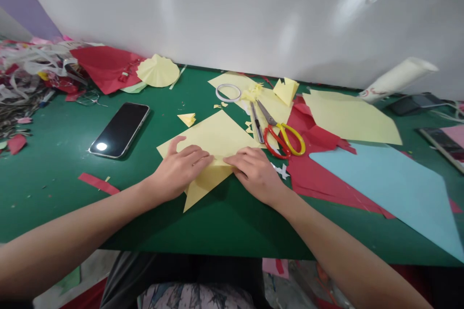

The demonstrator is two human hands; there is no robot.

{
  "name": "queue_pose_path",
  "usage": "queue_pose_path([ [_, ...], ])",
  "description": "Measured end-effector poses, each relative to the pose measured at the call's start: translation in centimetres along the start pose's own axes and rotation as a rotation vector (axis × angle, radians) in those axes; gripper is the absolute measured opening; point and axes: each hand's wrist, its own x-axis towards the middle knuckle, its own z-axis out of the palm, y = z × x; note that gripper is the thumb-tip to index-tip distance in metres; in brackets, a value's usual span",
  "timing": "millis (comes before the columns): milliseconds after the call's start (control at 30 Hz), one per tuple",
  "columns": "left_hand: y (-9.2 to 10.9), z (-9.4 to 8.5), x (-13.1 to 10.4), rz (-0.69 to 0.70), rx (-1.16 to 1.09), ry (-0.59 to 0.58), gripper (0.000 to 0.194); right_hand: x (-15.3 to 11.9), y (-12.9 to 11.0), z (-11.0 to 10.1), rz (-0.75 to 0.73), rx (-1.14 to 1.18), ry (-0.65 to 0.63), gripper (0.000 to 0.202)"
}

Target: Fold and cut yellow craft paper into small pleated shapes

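Pale yellow paper sheet (221, 130) lies at the centre of the frame on the green desk (159, 231), one corner pointing toward the top and a folded flap hanging toward the bottom edge. Both hands meet along the fold. The left hand (183, 171) has its grip nearly closed, thumb side and fingertips gathered on the crease, with one outer finger lifted clear of the paper. The right hand (259, 174) has its fingers bunched together, the grip closed on the same fold just beside the left fingertips.

Above and to the right of the hands, scissors (278, 126) with one red and one yellow handle lie near a slim pen-like tool (255, 123) and a white tape ring (227, 100). A small folded yellow piece (186, 119) sits just beyond the sheet's upper left edge. Left of centre is a black-screened smartphone (119, 130), reflecting a bright light. Farther up, a pleated yellow paper disc (159, 72) touches a red sheet (105, 65). Toward the right of the frame, a light blue sheet (391, 178) overlaps red paper (300, 174); a white roll (402, 77) leans at upper right.
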Motion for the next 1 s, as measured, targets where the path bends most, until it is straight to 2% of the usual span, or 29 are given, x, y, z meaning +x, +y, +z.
queue_pose_path([
  [167,0.8,-0.6,0.2,0.166,0.161,0.005,0.032,-0.1,-0.4,0.2,-0.1,-0.157,0.019,0.027],
  [267,1.3,-0.6,0.2,0.212,0.2,-0.004,0.029,-0.2,-0.7,0.3,-0.13,-0.214,0.009,0.028],
  [500,2.6,0.2,-0.5,0.174,0.213,-0.049,0.032,-0.5,-1.8,0.2,-0.133,-0.299,-0.02,0.028],
  [767,2.4,0.1,-0.3,0.09,0.261,-0.099,0.033,-1.5,-3.4,0.1,-0.135,-0.39,-0.029,0.032],
  [1000,3.5,0.0,-0.7,0.118,0.177,-0.108,0.034,-1.9,-4.2,0.2,-0.161,-0.443,-0.09,0.036],
])
